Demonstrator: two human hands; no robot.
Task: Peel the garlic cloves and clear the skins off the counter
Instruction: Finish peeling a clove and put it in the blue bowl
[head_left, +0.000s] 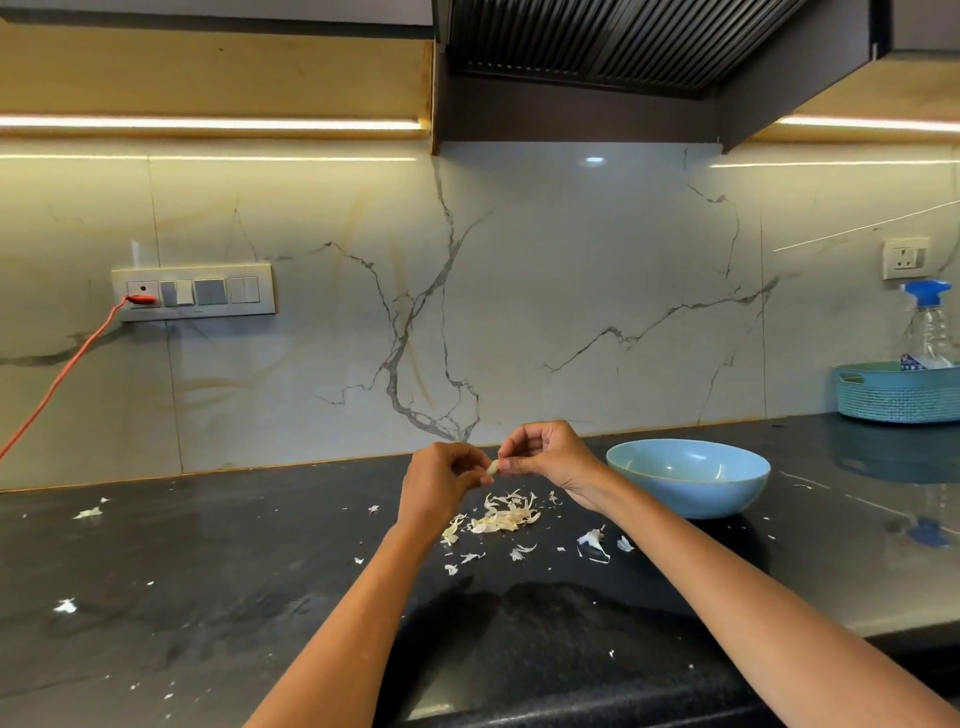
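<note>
**Garlic clove pinched over the counter**

Skins (501, 517), pale and papery, lay heaped on the dark counter (208, 571). Above them the left hand (441, 480) and right hand (550, 457) both pinched one small whitish clove (492, 467). A blue bowl (688, 480) stood just right.

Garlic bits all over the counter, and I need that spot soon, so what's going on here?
A person is peeling a garlic clove, pinching it between the left hand and right hand above the dark counter. A pile of skins lies right below the hands, with smaller scraps scattered around. A blue bowl stands to the right. The skins are not yet cleared.
</note>
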